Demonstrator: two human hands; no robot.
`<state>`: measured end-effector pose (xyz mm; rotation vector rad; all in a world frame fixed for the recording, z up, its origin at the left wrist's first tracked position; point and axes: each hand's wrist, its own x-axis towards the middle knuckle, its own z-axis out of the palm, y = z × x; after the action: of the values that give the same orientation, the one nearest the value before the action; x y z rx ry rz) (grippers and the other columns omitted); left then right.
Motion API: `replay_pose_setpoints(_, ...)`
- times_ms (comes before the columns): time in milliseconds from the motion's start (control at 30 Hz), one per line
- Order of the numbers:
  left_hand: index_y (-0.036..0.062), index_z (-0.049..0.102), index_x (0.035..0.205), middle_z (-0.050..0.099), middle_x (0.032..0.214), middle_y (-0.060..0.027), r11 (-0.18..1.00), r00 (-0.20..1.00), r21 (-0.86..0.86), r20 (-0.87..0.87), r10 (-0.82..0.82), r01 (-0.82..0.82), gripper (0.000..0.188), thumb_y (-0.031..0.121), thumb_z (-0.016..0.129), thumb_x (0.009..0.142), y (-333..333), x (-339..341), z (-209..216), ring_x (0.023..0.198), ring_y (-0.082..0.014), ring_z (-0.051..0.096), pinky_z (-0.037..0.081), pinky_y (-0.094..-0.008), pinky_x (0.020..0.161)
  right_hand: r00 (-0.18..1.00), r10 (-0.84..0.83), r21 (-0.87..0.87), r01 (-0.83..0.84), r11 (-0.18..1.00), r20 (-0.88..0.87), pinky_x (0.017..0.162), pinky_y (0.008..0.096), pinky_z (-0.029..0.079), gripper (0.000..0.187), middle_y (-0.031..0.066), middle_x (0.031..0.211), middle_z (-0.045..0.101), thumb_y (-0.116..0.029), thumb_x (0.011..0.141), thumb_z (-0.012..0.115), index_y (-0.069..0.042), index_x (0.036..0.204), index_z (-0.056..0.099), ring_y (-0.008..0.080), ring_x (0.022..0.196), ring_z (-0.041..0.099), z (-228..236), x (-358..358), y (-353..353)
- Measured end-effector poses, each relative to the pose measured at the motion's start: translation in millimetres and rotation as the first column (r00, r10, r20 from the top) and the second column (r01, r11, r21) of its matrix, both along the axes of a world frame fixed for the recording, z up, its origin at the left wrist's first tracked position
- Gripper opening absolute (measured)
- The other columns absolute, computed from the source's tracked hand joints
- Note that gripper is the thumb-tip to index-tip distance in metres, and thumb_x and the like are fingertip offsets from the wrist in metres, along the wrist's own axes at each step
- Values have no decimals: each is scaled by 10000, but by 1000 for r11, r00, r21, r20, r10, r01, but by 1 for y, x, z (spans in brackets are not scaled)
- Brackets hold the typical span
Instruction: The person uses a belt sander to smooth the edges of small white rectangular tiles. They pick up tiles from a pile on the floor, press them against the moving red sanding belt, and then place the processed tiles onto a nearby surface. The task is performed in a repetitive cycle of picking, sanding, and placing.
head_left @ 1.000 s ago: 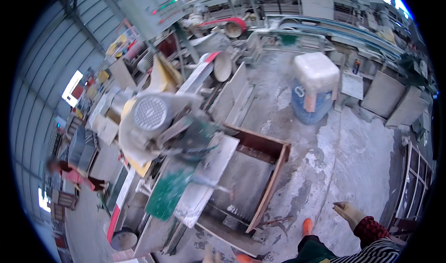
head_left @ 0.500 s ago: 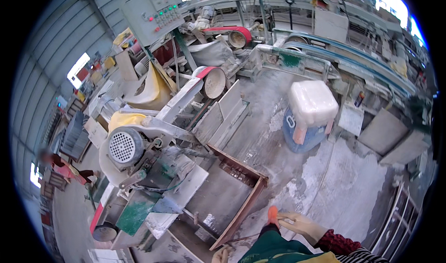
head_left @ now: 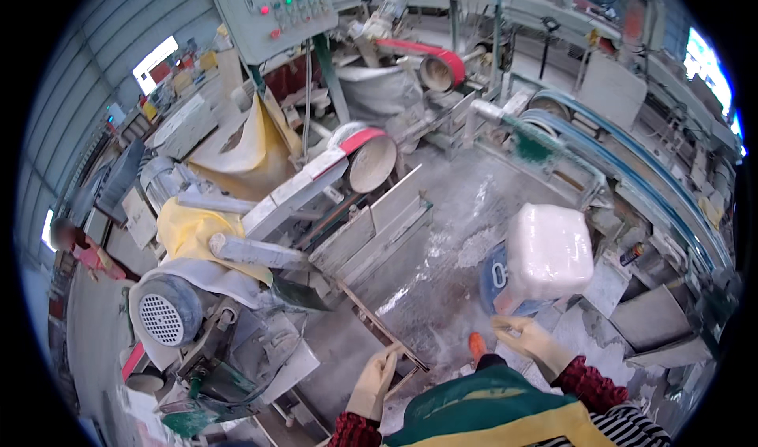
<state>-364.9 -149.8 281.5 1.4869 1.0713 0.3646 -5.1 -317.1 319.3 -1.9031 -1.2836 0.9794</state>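
Observation:
Both my hands wear cream gloves below dark red patterned cuffs. My left hand (head_left: 374, 382) is held low, its fingers stretched out beside the rim of a rusty rectangular frame (head_left: 369, 323); whether it touches the rim I cannot tell. Nothing shows in it. To the right, my right hand (head_left: 535, 346) has its fingers extended and thumb a little apart, holding nothing visible. It is nearest to a white, shiny, rounded stool-like block (head_left: 550, 248) above a blue plastic container (head_left: 494, 277).
A belt machine with a grilled motor (head_left: 164, 319) and yellow cloth (head_left: 201, 230) stands left. A control cabinet (head_left: 275, 13) with lit buttons rises behind. A blue-belted conveyor (head_left: 632, 174) runs along the right. My orange shoe (head_left: 477, 344) is on the dusty wet floor. Another person (head_left: 99, 259) is far left.
My left hand has come up from the lower edge into fuller view. My right hand is higher and closer to the white block. The view has shifted, and the distant person appears more upright.

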Motion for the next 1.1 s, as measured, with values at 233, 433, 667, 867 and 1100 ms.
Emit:
replay_pose_setpoints(233, -48, 699, 1307, 785, 1256, -147, 706, 709, -200, 65, 702, -680, 370, 262, 567, 1154, -11, 12, -115, 1152, -195, 733, 549, -317, 1057, 928, 333, -78, -324, 943, 166, 1035, 437, 568, 514, 168, 1364, 757, -351, 1025, 727, -84, 1461, 672, 384, 1219, 709, 2, 99, 147)
replay_pose_setpoints(433, -102, 564, 1502, 733, 1377, -200, 613, 643, -306, 4, 766, -729, 540, 329, 526, 1180, -9, 40, -106, 1275, -256, 702, 537, -372, 1149, 784, 515, 146, -587, 796, 346, 1012, 457, 576, 532, 188, 1277, 768, -310, 974, 794, -44, 1421, 684, 405, 1156, 715, -15, 128, 312)
replay_pose_setpoints(667, -40, 602, 1497, 724, 1407, -154, 556, 557, -295, 88, 826, -777, 411, 216, 523, 1185, 183, 115, -17, 1306, -187, 651, 456, -307, 1169, 671, 520, 209, -696, 687, 528, 1054, 484, 548, 554, 202, 1294, 742, -277, 950, 810, -29, 1424, 666, 406, 1224, 682, 2, 106, 510)
replay_pose_setpoints(867, -38, 588, 1525, 724, 1415, -171, 645, 633, -10, 179, 753, -764, 410, 159, 551, 1167, 322, 124, -27, 1342, -207, 652, 451, -300, 1172, 546, 481, 316, -819, 480, 686, 1196, 511, 457, 738, 254, 1445, 643, -225, 832, 894, 25, 1462, 601, 434, 1373, 594, 25, 82, 665)
replay_pose_setpoints(1100, -67, 592, 1505, 723, 1407, -198, 473, 459, -10, 227, 859, -881, 399, 128, 530, 1162, 394, 135, -7, 1334, -242, 675, 489, -334, 1174, 341, 591, 159, -927, 338, 731, 1171, 474, 451, 920, 215, 1461, 561, -266, 690, 975, 0, 1461, 548, 421, 1375, 543, 42, 72, 797)
